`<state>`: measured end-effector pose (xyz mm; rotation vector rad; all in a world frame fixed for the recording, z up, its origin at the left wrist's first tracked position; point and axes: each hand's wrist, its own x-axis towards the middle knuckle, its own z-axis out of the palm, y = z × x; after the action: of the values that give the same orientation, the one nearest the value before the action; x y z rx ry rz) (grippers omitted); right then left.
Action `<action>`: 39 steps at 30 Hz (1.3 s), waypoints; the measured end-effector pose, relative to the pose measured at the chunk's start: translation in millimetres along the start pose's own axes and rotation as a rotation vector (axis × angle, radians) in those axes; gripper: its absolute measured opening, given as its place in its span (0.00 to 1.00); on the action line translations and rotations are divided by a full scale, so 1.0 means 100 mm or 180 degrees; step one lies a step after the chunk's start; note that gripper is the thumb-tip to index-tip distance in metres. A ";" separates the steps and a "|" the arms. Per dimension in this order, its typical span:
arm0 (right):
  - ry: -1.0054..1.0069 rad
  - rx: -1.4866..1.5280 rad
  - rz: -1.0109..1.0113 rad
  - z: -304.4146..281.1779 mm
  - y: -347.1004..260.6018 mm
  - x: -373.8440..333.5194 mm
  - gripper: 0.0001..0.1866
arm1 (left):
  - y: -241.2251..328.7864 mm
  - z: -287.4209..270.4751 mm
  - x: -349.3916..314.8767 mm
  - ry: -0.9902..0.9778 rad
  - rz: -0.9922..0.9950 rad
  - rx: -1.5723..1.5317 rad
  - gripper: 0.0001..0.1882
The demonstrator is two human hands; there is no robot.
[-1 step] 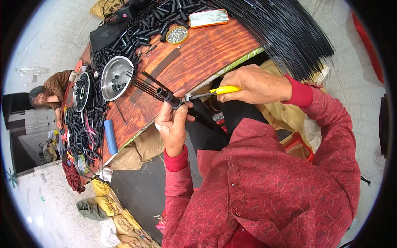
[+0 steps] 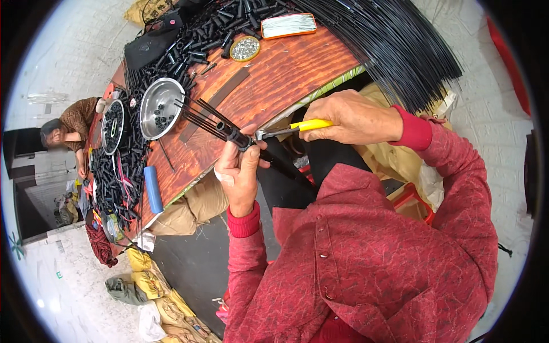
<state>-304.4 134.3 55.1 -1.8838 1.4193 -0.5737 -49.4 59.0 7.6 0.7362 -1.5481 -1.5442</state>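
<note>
My left hand (image 2: pixel 238 177) is closed around a black tubular plastic part (image 2: pixel 233 135), held just off the near edge of the table. Several thin black rods (image 2: pixel 201 119) stick out from that part toward the metal bowl. A pale strip of tape is on this hand near the thumb. My right hand (image 2: pixel 343 117) grips pliers with yellow handles (image 2: pixel 311 124). The plier jaws meet the black part right beside my left fingertips; what they pinch is too small to make out.
The reddish wooden table (image 2: pixel 286 63) bears a heap of black tube pieces (image 2: pixel 220 26), a metal bowl (image 2: pixel 150 108), a yellow dish of small metal bits (image 2: pixel 245 49), an orange-rimmed tray of thin wires (image 2: pixel 289 26), a blue roll (image 2: pixel 153 190) and long black rods (image 2: pixel 400 48). Another person (image 2: pixel 77 126) sits far left.
</note>
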 end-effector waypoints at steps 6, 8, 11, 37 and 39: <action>0.0468 -0.0088 -0.0178 0.13 0.05 -0.03 0.13 | 0.02 0.08 0.02 0.0113 0.0034 0.0085 0.21; 0.0517 -0.0031 -0.0182 0.18 0.06 -0.04 0.13 | 0.03 0.11 0.01 0.0168 0.0019 0.0093 0.20; 0.0615 -0.0048 -0.0211 0.27 0.08 -0.04 0.12 | 0.05 0.16 -0.01 0.0322 0.0014 0.0095 0.19; 0.1247 -0.0261 -0.0620 0.41 0.18 0.01 0.11 | 0.06 0.23 -0.04 0.0583 0.0046 0.0116 0.18; 0.1203 -0.0351 -0.0618 0.41 0.19 0.01 0.13 | 0.05 0.22 -0.04 0.0595 0.0071 0.0125 0.17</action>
<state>-286.8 141.1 14.0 -2.0941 1.5346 -1.0075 -65.6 74.0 14.0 0.8573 -1.4465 -1.3905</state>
